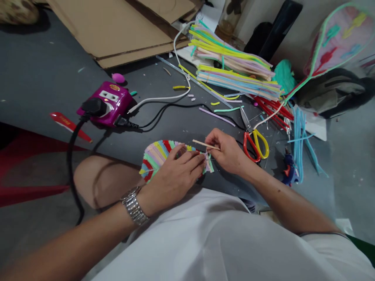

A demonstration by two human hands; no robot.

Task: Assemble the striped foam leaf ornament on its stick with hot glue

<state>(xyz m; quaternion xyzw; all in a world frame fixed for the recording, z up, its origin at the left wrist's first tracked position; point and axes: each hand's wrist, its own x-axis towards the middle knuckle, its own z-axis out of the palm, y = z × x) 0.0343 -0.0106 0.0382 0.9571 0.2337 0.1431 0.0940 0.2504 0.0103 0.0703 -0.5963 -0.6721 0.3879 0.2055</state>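
Observation:
A leaf-shaped piece of striped, multicoloured fuzzy strips (158, 154) lies at the table's front edge. My left hand (178, 171) rests over its right part, its fingers bent and closed onto the piece. At the piece's narrow right end, my right hand (224, 150) pinches a thin pale peach strip (200, 143) that points left. Short green and lilac ends (210, 164) stick out just below my right fingertips. Scissors with red and yellow handles (252, 142) lie to the right of my right hand, blades pointing up.
A purple power block (108, 103) with black cables and a red-and-white cutter (72, 127) sit left. Bundles of coloured strips (234, 66) lie at the back, cardboard (123, 31) at back left. On the right are a glue gun (290, 169), blue strips (298, 140) and a dark bag (331, 91).

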